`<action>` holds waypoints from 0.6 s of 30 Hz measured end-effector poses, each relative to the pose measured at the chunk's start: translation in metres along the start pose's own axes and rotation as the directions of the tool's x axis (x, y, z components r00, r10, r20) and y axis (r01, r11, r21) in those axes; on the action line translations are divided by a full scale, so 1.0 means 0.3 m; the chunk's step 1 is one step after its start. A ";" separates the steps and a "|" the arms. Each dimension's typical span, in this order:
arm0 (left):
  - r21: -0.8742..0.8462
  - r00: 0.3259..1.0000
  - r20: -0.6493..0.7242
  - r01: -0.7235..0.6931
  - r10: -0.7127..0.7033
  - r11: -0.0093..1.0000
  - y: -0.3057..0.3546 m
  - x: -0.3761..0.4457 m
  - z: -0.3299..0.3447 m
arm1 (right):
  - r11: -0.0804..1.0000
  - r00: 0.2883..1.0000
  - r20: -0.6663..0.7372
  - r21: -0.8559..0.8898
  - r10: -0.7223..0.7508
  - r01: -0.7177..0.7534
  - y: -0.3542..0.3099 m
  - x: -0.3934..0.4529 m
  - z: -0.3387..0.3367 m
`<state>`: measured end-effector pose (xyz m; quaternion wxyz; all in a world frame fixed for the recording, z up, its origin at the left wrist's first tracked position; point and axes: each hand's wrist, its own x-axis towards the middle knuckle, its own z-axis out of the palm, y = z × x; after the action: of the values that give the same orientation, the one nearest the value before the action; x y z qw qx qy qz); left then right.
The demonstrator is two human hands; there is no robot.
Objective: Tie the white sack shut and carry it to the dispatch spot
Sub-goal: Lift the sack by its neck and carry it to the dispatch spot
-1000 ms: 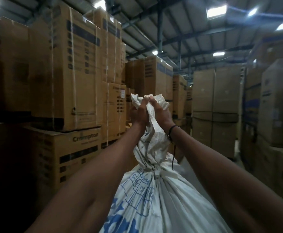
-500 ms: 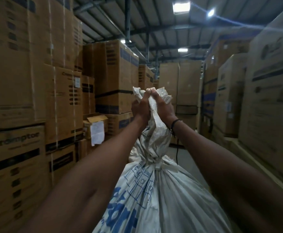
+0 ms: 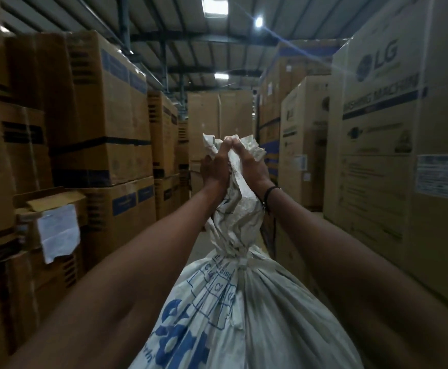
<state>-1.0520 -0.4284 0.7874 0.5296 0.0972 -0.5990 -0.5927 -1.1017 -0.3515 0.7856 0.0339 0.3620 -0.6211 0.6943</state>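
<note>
Leftmost, stacked brown cartons in a tall wall, one small open carton low down with a white paper sheet stuck to its front. Next, the left hand, raised at arm's length, fingers curled round the crumpled neck of the white sack. At centre, that sack held up in the aisle between the stacks, white with blue print, its bulging body low in the view, its throat cinched by a white tie knotted below the gathered neck. Just right of it, the right hand, fingers likewise wrapped on the neck, fingertips touching those of the left at the top; a dark band at the wrist. Farther right, large cartons marked LG, with a white label on the nearest one. Overhead, a metal roof with lit lamps.
</note>
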 end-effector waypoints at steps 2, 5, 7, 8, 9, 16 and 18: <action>0.031 1.000 0.004 -0.024 0.023 0.999 -0.080 0.072 0.049 | 1.000 1.000 -0.010 0.008 -0.027 0.027 0.104 0.121 -0.003; 0.026 1.000 0.001 -0.030 0.030 0.999 -0.237 0.195 0.114 | 0.999 0.999 -0.002 -0.007 -0.039 0.039 0.261 0.279 0.005; 0.006 0.999 -0.009 -0.049 0.049 0.999 -0.354 0.294 0.153 | 0.999 0.999 0.014 -0.031 -0.035 0.036 0.349 0.365 0.008; 0.012 0.998 -0.024 -0.065 0.065 0.998 -0.415 0.352 0.173 | 0.999 0.999 0.021 -0.028 -0.041 0.041 0.396 0.416 0.011; 0.022 0.996 -0.044 -0.077 0.078 0.997 -0.462 0.394 0.194 | 0.999 0.998 0.033 -0.020 -0.048 0.049 0.444 0.472 0.015; 0.038 0.990 -0.099 -0.099 0.102 0.994 -0.715 0.746 0.261 | 0.999 0.991 0.137 0.036 -0.009 0.004 0.717 0.880 0.139; 0.028 0.988 -0.124 -0.093 0.096 0.995 -0.788 0.855 0.265 | 0.997 0.988 0.156 0.076 0.004 -0.015 0.802 1.013 0.199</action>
<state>-1.3401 -0.6368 0.7493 0.5925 0.1116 -0.5751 -0.5529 -1.4173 -0.5812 0.7476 -0.0320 0.4133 -0.5965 0.6873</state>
